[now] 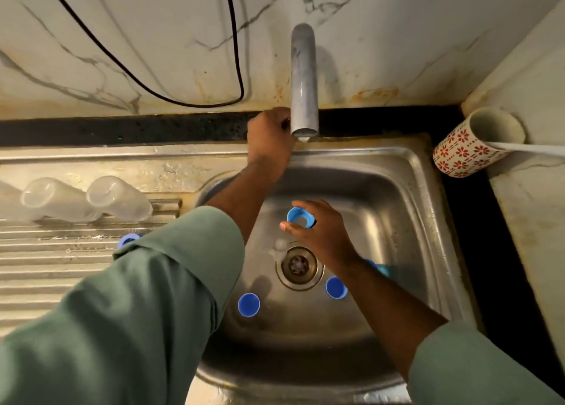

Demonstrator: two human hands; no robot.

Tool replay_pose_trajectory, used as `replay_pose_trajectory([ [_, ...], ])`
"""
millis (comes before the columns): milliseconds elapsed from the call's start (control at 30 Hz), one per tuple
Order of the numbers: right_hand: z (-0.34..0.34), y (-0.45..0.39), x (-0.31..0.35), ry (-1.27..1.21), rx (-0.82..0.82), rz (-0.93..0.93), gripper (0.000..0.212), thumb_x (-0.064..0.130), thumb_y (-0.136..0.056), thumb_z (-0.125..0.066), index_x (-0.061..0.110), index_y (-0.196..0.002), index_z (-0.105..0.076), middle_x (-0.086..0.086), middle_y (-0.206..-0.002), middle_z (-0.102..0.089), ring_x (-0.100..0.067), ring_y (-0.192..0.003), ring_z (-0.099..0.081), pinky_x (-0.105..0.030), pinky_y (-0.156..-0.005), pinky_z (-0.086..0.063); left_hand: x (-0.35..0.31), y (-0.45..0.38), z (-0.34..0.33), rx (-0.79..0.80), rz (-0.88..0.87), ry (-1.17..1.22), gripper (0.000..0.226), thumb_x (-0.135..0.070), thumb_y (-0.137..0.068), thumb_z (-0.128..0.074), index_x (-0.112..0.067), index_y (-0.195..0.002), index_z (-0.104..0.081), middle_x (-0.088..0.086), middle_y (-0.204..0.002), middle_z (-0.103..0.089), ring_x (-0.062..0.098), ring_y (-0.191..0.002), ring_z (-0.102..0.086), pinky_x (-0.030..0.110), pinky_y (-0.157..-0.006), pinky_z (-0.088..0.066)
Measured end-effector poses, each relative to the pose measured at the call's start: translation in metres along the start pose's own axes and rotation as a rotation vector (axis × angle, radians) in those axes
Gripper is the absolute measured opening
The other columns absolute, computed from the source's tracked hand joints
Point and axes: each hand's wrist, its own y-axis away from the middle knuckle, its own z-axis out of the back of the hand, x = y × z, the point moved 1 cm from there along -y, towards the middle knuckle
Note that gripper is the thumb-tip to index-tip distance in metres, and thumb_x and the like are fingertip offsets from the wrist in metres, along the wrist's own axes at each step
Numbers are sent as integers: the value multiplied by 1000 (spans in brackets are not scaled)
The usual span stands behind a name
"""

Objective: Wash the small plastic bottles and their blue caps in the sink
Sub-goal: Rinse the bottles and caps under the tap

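Held blue cap [300, 217] sits mid-frame, pinched between the thumb and fingers of the right hand [321, 233], open side up and tilted toward the back of the basin. The tap spout [303, 80] mouth is directly above it in the frame, so the cap lies roughly on the line where the water would fall; judged: the coming rinse turns on that alignment, with little sideways travel needed. Right hand grip: fingers curled around the cap rim, nothing else held. Left hand [270, 137] is up at the base of the spout, upper centre of frame, fingers curled as if around a tap handle (the handle itself is hidden behind the hand, so what it grips cannot be told). A little white shows at the spout mouth; whether a stream is falling is unclear. The left hand is nearer the tap, the right nearer the remaining caps. Loose caps in the sink [406, 196]: one at lower centre [248, 304], one just right of the drain [335, 287], another partly hidden behind the right wrist [377, 267]. One more cap [128, 240] peeks out at the left sleeve edge on the drainboard. Clear plastic bottles [117, 198] lie on their sides on the drainboard, centre left, long axes running diagonally. A patterned mug [464, 150] stands at right, away from the action.
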Motion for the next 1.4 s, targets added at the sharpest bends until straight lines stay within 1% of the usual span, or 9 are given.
replay_pose_trajectory([
  [167, -7, -7, 2, -97, 29, -127, 41, 31, -76, -82, 19, -113, -67, 5, -106, -66, -9, -94, -62, -12, -81, -48, -4, 7, 7, 20, 47, 31, 24, 9, -94, -44, 14, -109, -63, 35, -108, -65, 53, -107, -58, 60, -96, -46],
  [300, -11, -4, 4, -206, 20, -224, 26, 31, -77, -81, 27, -98, -67, 12, -92, -68, -1, -81, -65, -15, -74, -53, -14, 2, 13, 70, 57, -63, 11, -4, -93, -64, -15, -92, -65, 10, -93, -64, 37, -102, -64, 46, -94, -52],
  [367, -13, -3, 1, -237, -47, -265, 24, 28, -76, -82, 23, -95, -67, 9, -88, -69, 1, -75, -65, -15, -70, -54, -18, 1, 14, 90, 87, -107, 7, -11, -92, -68, -17, -95, -64, 2, -91, -55, 29, -100, -63, 38, -93, -52],
  [467, -15, -7, -4, -290, -15, -401, 37, 20, -75, -84, 17, -106, -65, -6, -97, -70, -13, -77, -68, -26, -66, -59, -19, -2, 15, 127, 83, -143, 21, -10, -95, -62, -4, -116, -65, 4, -95, -51, 24, -99, -58, 36, -95, -50],
  [700, -17, -21, 7, -710, -1, -501, 30, -2, -84, -69, 2, -112, -59, -11, -86, -66, -17, -65, -64, -28, -57, -56, -21, -6, 16, 135, 90, -258, 25, -15, -95, -65, -4, -118, -64, 14, -119, -65, 30, -110, -61, 27, -84, -44],
  [900, -23, -18, 2, -839, -69, -631, 13, -5, -89, -60, 6, -95, -64, -11, -82, -66, -20, -67, -65, -32, -64, -57, -20, -11, 13, 160, 58, -343, 22, -19, -96, -63, -8, -115, -65, 13, -118, -66, 31, -108, -63, 34, -89, -50],
  [1067, -22, -28, 6, -1008, -167, -699, 18, 0, -96, -48, 7, -90, -63, -13, -84, -65, -23, -75, -65, -34, -70, -58, -16, -16, 12, 163, 34, -359, 21, -20, -97, -61, -9, -114, -65, 12, -114, -67, 29, -104, -64, 36, -90, -53],
  [1267, -28, -35, 8, -1339, -108, -743, 26, 22, -101, -48, 3, -92, -62, -13, -85, -66, -23, -82, -66, -36, -76, -57, -14, -18, 12, 166, 6, -379, 25, -22, -96, -62, -10, -118, -65, 12, -117, -66, 27, -104, -63, 32, -82, -48],
  [1400, -30, -34, 20, -1307, 35, -780, 28, 23, -100, -48, 3, -91, -64, -15, -88, -65, -21, -73, -62, -25, -54, -54, -15, -18, 12, 168, 0, -374, 24, -21, -97, -61, -10, -118, -65, 10, -115, -66, 22, -96, -61, 28, -77, -43],
])
